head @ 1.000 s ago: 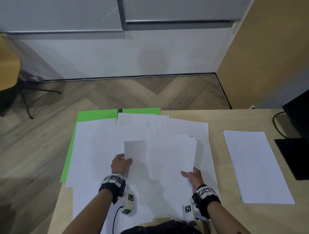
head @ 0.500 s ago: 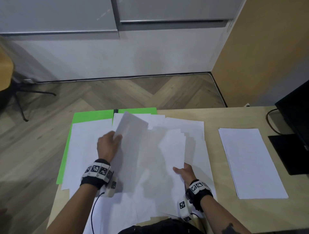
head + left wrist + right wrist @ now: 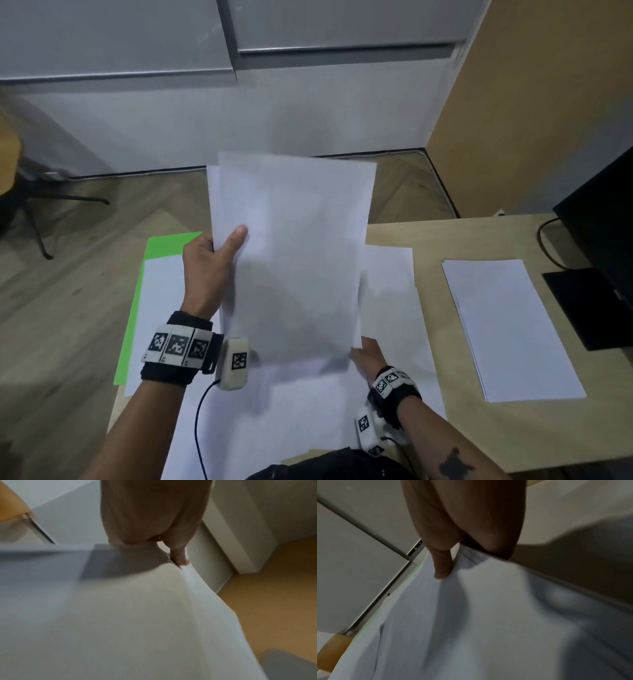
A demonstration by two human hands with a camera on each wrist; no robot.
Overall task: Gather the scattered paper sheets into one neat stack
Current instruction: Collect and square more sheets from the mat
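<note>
A bundle of white paper sheets (image 3: 294, 260) is raised nearly upright above the desk. My left hand (image 3: 222, 246) pinches its left edge, thumb (image 3: 180, 557) on the near face. My right hand (image 3: 363, 349) pinches the lower right corner, thumb (image 3: 442, 566) on the paper and the other fingers hidden behind it. More loose white sheets (image 3: 390, 294) lie spread on the desk under and around the bundle, over a green sheet (image 3: 161, 243) at the left. A neat white stack (image 3: 510, 329) lies apart at the right.
A black monitor (image 3: 603, 219) and its base (image 3: 589, 308) stand at the desk's right edge, with a cable behind. The wooden desk (image 3: 428, 233) ends at the far side above the parquet floor. A chair leg (image 3: 37, 226) stands on the floor at the left.
The sheets that lay low over the desk have been lifted and tipped nearly upright. My left hand rose and moved away from me with their edge; my right hand stayed low at the corner.
</note>
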